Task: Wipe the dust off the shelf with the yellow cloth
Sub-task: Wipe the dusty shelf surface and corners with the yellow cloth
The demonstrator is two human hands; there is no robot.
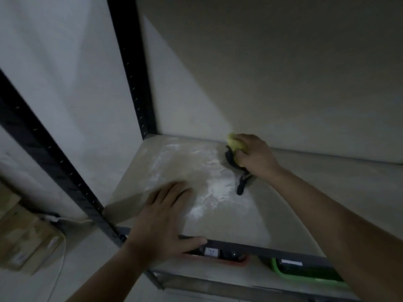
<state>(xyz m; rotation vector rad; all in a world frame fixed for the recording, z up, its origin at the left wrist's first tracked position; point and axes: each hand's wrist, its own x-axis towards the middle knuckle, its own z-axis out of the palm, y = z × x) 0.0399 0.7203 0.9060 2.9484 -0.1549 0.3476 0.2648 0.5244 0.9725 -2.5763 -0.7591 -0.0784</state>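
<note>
The shelf [226, 223] is a pale board in a dark metal frame, and white dust [209, 186] lies streaked across its left half. My right hand [255, 156] is at the back of the board near the wall, closed on the bunched yellow cloth [235, 143], which peeks out to the left of my fingers. A small black object [241, 184] lies on the board under and in front of that hand; what it is cannot be told. My left hand [163, 221] rests flat on the front left of the shelf, fingers spread, thumb over the front rail.
Black slotted uprights [130, 66] stand at the shelf's left corners. A white wall backs the shelf. Below the front rail sit a red tray [218, 257] and a green tray [305, 273] on a lower shelf. Cardboard boxes [24, 234] and a white cable lie on the floor at left.
</note>
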